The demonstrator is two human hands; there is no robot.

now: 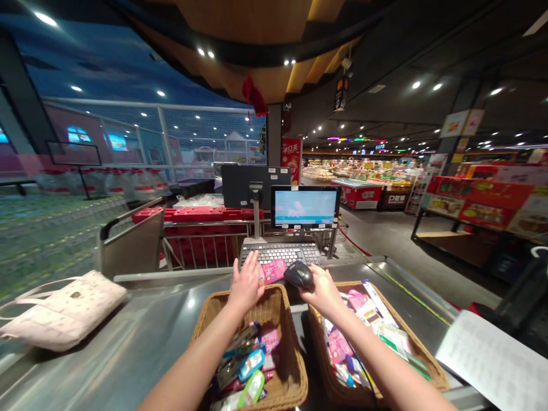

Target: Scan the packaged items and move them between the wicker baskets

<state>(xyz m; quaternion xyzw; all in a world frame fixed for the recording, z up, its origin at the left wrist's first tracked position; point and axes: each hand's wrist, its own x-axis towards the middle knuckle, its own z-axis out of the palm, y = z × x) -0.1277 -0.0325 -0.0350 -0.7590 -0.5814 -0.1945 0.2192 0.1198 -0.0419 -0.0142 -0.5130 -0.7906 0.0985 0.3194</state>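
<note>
My left hand [247, 281] reaches past the far rim of the left wicker basket [209, 311] and holds a pink packet [273, 270] by its edge, just in front of the keyboard [280, 253]. My right hand [322, 291] is closed round a black handheld scanner [298, 274], whose head points at the pink packet. Under my right forearm sits the right wicker basket [428, 365], filled with several small packets. The left basket also holds several small colourful packets [248, 365].
A lit checkout screen [305, 206] and a dark monitor [252, 185] stand behind the keyboard. A cream handbag [64, 311] lies on the steel counter [141, 337] at left. A printed sheet [492, 359] lies at right. Red shopping baskets [201, 214] and shop aisles lie beyond.
</note>
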